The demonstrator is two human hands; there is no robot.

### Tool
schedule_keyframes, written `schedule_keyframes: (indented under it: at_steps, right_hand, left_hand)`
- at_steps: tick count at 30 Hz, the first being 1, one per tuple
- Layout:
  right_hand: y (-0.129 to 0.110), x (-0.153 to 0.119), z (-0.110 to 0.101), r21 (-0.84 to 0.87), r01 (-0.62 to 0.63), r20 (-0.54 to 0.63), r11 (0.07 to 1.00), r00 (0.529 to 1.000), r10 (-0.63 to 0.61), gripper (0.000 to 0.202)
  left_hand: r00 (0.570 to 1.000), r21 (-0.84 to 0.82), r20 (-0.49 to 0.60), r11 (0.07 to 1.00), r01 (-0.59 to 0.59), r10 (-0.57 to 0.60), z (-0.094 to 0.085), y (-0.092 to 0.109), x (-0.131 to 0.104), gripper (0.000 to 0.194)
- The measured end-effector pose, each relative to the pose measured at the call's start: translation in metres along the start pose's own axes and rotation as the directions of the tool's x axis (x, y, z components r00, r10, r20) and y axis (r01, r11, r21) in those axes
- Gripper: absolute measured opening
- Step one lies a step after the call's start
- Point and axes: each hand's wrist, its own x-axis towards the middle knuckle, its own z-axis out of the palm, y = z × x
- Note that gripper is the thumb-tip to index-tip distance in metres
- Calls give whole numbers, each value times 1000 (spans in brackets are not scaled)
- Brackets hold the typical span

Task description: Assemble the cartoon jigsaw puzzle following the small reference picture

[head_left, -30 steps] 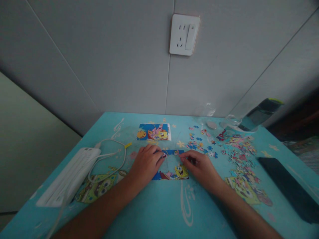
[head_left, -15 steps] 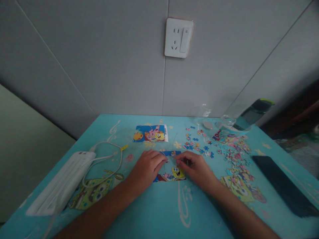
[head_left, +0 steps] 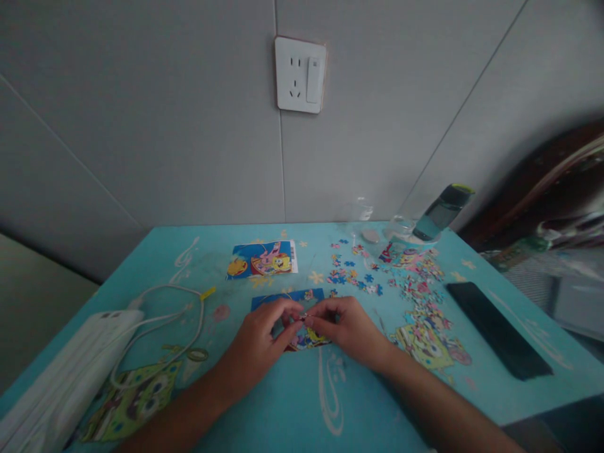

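A partly built cartoon puzzle [head_left: 311,340] lies on the blue table, with its blue top edge showing behind my hands. Over it, my left hand [head_left: 267,333] and my right hand [head_left: 349,327] meet fingertip to fingertip. Between them is a small puzzle piece [head_left: 304,318], pinched by both; its picture is too small to make out. A printed reference picture [head_left: 262,259] lies just behind the puzzle. Loose blue puzzle pieces [head_left: 350,277] are scattered to the right of it.
At the left are a white power strip [head_left: 70,371] and its looped cable [head_left: 202,314]. More pieces [head_left: 422,289] lie in a pile at the right, beside a dark flat object [head_left: 497,330]. A bottle [head_left: 441,214] leans in a clear container at the back right.
The view has swung to the right. My hands, apart over the puzzle before, have come together with a small piece between their fingertips, and more of the puzzle's top edge shows.
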Motion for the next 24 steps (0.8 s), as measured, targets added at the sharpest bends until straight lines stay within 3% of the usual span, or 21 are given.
schedule_keyframes:
  at_steps: [3,8,16,24]
  right_hand:
    - [1,-1,0,-30,19,16,999,1000,-18,25]
    - [3,-3,1,-75,72,41,995,997,-69,29]
    - [-4,0,-4,-86,107,-56,991,992,-112,19]
    - [2,-1,1,-114,117,-4,987,993,-118,14]
  left_hand:
    - [998,-77,-40,996,40,-44,-1,3,-1,19]
    - [993,78,-116,997,-7,16,-9,6,3,13]
    - [998,18,-58,1000,4,-3,-7,10,4,17]
    - [998,4,-55,1000,-25,25,-4,10,4,12]
